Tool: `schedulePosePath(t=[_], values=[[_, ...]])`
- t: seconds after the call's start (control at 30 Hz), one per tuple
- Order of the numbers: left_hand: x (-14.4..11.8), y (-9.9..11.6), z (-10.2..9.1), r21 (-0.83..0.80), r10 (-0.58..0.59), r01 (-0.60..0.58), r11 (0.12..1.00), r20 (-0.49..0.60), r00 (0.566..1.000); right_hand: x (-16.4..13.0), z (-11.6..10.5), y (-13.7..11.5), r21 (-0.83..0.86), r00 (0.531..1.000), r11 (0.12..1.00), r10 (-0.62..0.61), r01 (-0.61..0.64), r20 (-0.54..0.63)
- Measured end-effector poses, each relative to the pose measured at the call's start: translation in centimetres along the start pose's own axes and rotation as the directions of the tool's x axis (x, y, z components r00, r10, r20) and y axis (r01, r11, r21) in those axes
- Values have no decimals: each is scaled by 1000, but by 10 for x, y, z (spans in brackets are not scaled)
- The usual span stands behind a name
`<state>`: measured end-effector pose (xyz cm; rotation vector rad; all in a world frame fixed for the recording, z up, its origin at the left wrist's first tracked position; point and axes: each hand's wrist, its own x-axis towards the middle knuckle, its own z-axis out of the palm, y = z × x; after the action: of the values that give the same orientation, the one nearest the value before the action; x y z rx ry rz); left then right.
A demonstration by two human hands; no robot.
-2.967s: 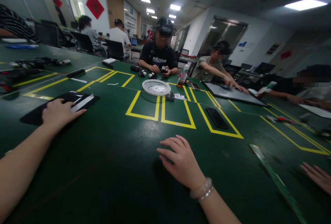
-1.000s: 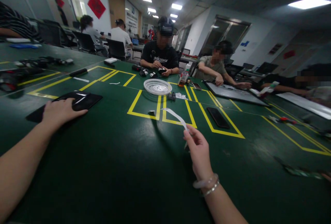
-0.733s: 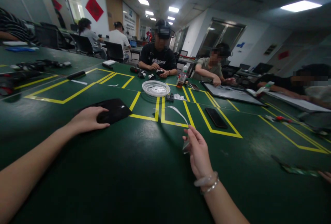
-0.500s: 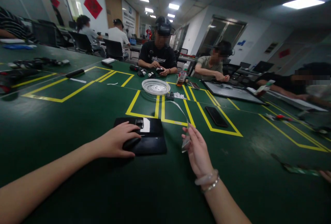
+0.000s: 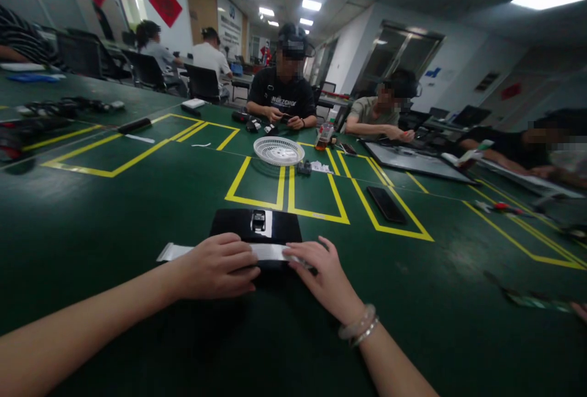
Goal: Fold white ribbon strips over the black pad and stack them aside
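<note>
Left hand (image 5: 215, 265) and right hand (image 5: 321, 274) flat, fingers spread, pressing a pale strip (image 5: 270, 252) across the near edge of a black panel (image 5: 238, 224) on the green tabletop (image 5: 114, 213); neither grip clenched. Beyond: phone (image 5: 386, 204), white basket (image 5: 279, 151), seated co-workers.

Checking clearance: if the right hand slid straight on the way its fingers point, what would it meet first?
The right hand points up-left along the pale strip toward the left hand. It would probably meet the left fingertips first; the gap looks small, though depth is unclear.
</note>
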<state>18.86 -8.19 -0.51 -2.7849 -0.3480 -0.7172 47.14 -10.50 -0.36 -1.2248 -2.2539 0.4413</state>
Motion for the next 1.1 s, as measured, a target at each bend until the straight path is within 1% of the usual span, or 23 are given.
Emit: schedulePosePath(t=[0.07,0.17,0.3,0.43,0.5,0.57,0.67,0.73,0.77,0.9,1.03,1.1], values=[[0,-3,3,-3,-47,47,999,72,996,-1,2,-2,-146,997,988,-51,60,64],[-2,-9,8,-32,-102,110,993,197,975,-2,3,-3,-310,992,945,-71,101,105],[0,-10,9,-56,-144,165,985,272,952,-3,0,-10,-431,990,896,-55,107,132],[4,-6,5,-70,-184,218,973,331,926,-4,-1,-18,-460,988,879,-71,126,134],[5,-5,6,-92,-208,252,963,335,919,-4,0,-21,-469,988,873,-86,136,126],[4,-6,8,-79,-269,309,948,325,907,-4,1,-22,-476,989,869,-92,138,117],[-1,-10,14,-13,-387,416,909,344,856,-4,2,-21,-471,989,872,-93,137,116],[-4,-14,16,-7,-416,453,891,383,825,-4,2,-19,-454,990,881,-92,133,111],[-5,-15,17,-18,-416,461,887,399,817,-4,1,-18,-444,990,887,-92,129,104],[-4,-18,15,-62,-405,463,884,391,826,-3,-2,-14,-421,993,899,-95,116,70],[-2,-19,11,-59,-396,445,893,366,842,-3,-5,-14,-418,992,900,-112,124,52],[-4,-23,6,-48,-416,457,888,337,845,-3,-5,-14,-418,991,899,-121,133,54]])
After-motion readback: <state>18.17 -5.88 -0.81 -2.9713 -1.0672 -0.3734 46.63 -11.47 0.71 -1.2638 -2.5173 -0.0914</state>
